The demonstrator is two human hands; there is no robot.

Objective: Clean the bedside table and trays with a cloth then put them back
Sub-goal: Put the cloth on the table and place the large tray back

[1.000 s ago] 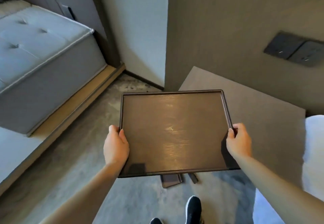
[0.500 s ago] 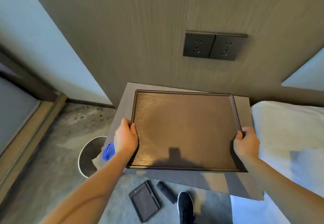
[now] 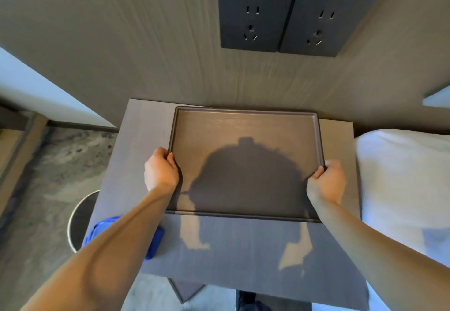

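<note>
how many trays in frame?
2. A large tray on the bedside table, held by the left hand and right hand; a small tray on the floor, mostly hidden below the table's near edge.

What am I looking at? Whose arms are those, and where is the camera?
No robot here, just a person. The camera sits on their head and looks down, so you see their own two arms reaching out. The left hand grips the left edge of a dark tray, and the right hand grips its right edge. The tray is over the bedside table; whether it has touched down I cannot tell. A blue cloth lies on the table's near left corner, partly hidden by the arm. Two sockets are on the wall. A round bin stands on the floor to the left, and a white bed is on the right.
</note>
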